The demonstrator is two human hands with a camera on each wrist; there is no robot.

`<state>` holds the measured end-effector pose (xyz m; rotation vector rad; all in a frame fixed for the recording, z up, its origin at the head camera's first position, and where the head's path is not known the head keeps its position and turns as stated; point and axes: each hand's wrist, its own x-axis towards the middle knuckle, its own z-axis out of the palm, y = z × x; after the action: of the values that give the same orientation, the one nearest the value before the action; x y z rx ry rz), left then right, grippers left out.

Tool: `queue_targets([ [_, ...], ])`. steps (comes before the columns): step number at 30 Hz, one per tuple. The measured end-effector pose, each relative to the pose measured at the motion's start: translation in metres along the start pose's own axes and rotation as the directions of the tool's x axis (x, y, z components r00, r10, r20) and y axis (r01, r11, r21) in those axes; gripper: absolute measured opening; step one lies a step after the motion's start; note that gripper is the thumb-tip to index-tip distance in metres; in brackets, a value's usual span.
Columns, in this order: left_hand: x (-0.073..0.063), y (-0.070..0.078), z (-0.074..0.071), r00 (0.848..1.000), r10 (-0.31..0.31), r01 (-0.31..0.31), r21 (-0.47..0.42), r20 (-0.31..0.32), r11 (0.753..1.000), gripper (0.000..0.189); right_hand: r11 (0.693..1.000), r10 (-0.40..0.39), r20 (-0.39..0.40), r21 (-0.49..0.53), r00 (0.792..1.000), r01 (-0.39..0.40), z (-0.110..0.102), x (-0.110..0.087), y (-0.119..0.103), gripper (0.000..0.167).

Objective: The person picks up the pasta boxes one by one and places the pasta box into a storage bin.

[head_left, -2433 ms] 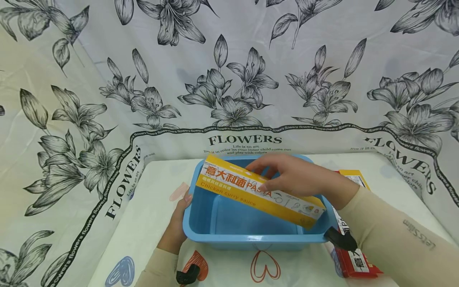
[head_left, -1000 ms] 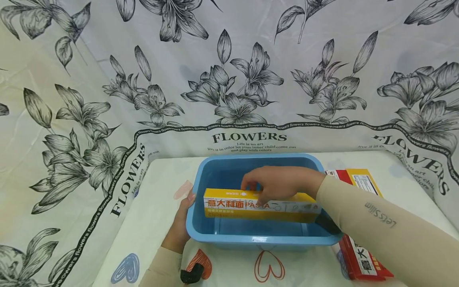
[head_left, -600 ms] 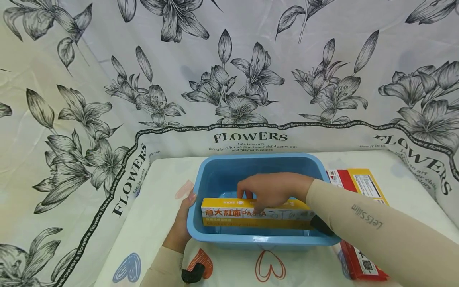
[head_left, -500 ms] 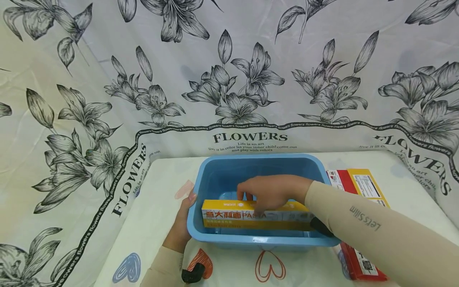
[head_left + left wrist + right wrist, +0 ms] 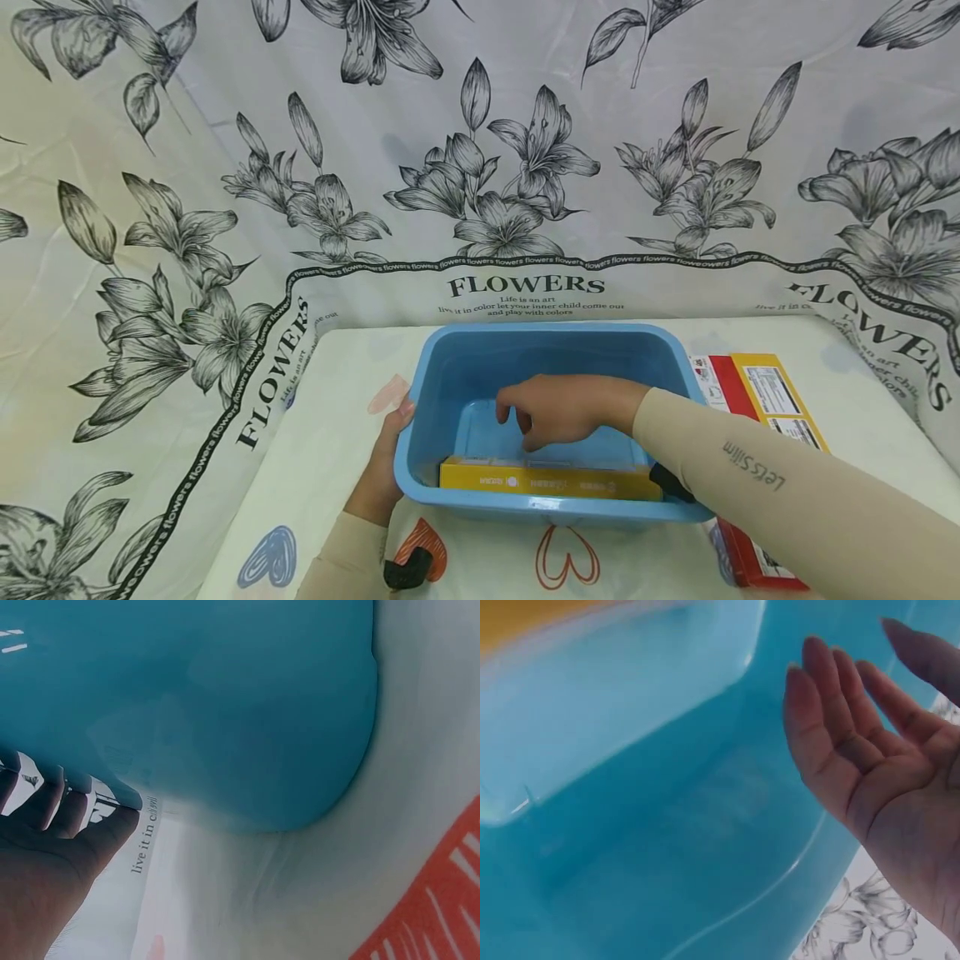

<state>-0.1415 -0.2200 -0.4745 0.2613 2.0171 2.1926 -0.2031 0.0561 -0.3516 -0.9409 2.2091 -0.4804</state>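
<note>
Yellow carton (image 5: 551,482) is lying along the near wall inside the blue bin (image 5: 551,502). My right grip (image 5: 551,408) is hovering beyond it, loose, holding nothing; my left grip (image 5: 386,461) is holding the left rim. Lifting carelessly, my black wrist strap (image 5: 672,483) could be knocking the carton. My sleeve (image 5: 750,467) is partly hiding red packaging (image 5: 735,387) at right.

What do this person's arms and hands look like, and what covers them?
Both sleeves are long, close-fitting beige fabric; the right one bears dark printed lettering. A small black piece shows beside each sleeve. The left hand and right hand wear no gloves.
</note>
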Motion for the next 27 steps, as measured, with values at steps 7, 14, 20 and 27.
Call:
queue_targets([
  [7,-0.001,0.0,0.0,1.0,-0.005,0.005,-0.002,0.019,1.0,0.08,0.996,-0.038,-0.044,0.077,0.998,0.042,-0.007,-0.009,0.006,0.034],
  [14,-0.004,0.0,0.001,1.0,-0.025,0.025,-0.003,0.0,1.0,0.082,0.983,-0.108,-0.106,0.134,0.988,0.122,-0.016,-0.016,0.013,0.036],
  [20,-0.003,-0.002,0.0,1.0,-0.016,0.016,0.017,-0.01,1.0,0.08,0.958,-0.135,-0.169,0.228,0.976,0.172,-0.023,-0.028,0.015,0.038],
  [27,-0.008,0.008,0.002,1.0,0.001,-0.002,0.019,0.013,1.0,0.08,0.91,-0.176,-0.258,0.325,0.95,0.257,-0.03,-0.044,0.015,0.038],
])
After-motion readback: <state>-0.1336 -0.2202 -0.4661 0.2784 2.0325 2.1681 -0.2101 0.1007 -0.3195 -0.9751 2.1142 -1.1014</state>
